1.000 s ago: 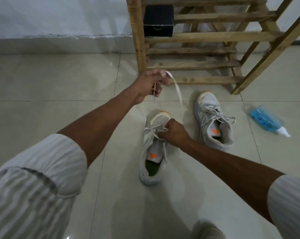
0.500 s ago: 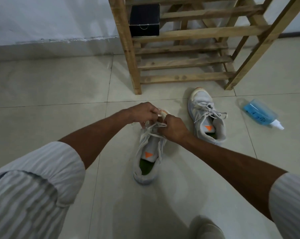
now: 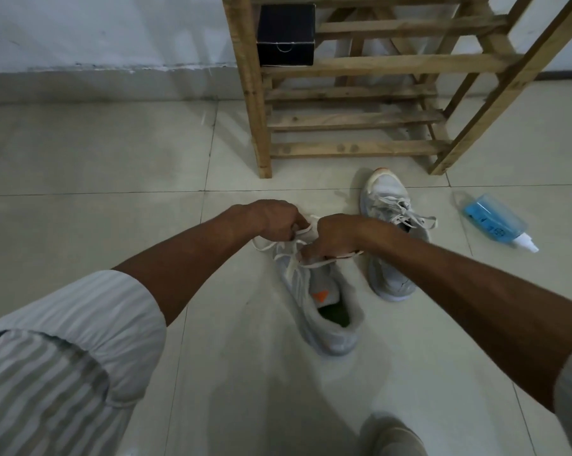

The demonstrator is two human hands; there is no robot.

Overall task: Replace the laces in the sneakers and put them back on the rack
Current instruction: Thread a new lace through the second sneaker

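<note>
Head cam: your left hand (image 3: 274,222) and right hand (image 3: 334,238) each have a grip pinched on the white lace (image 3: 263,245) at the near sneaker's (image 3: 321,301) front, on the floor. The other sneaker (image 3: 388,200) looks laced; neither's on the wooden rack (image 3: 353,120) yet.

Head-worn; forward-down; close over sneaker (image 3: 311,291)

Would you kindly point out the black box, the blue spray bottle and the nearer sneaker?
black box (image 3: 285,34), head view, front face
blue spray bottle (image 3: 490,218), head view, body
nearer sneaker (image 3: 322,289), head view, tongue
</note>
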